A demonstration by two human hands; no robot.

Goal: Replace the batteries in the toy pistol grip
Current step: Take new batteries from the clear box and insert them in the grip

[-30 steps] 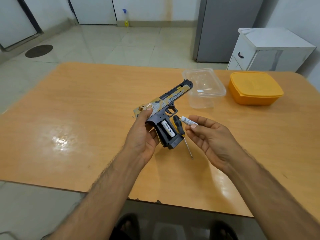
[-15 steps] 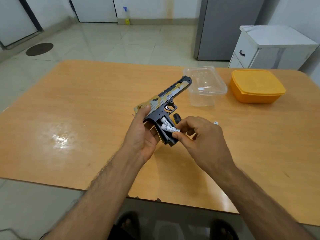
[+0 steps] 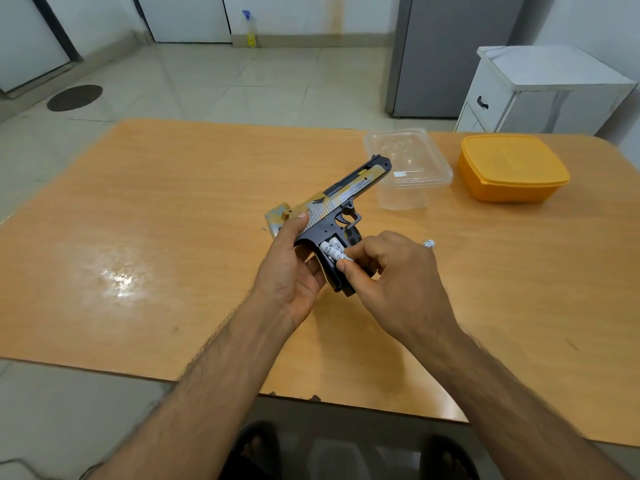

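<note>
- bench (image 3: 138,209), left part: bare wood with a glare patch; nothing of the task lies there.
- grip cover (image 3: 277,221): one tan and gold piece lying on the bench just left of the pistol, partly hidden by the left thumb; a tiny pale bit beside it may be a screw, too small to tell.
- left hand (image 3: 294,275): fingers wrapped round the back of the grip, thumb up on the slide; it holds the toy pistol (image 3: 343,199) above the bench, muzzle pointing away and to the right.
- toy pistol: one, black frame with a gold slide. Looks like stiff, light plastic; best held by the grip frame as now, clear of the open bay and the trigger.
- batteries (image 3: 334,250): two white cells visible side by side in the open grip compartment, lower ends hidden by fingers. Small, smooth, hard cylinders, likely to roll or slip; take by a fingertip pinch on the sides, then press in flat.
- right hand (image 3: 391,275): curled fingers and thumb bunched on the nearer cell, pinching or pressing it down into the bay; looks like the seating step, cover not yet back on.
- screwdriver handle (image 3: 353,234): one black handle showing behind the grip, the rest hidden.
- loose battery (image 3: 428,243): one white end showing on the bench just past the right knuckles.
- clear plastic box (image 3: 408,168): one, open, beyond the muzzle.
- orange tub (image 3: 512,168): one, lid on, far right of the bench.
</note>
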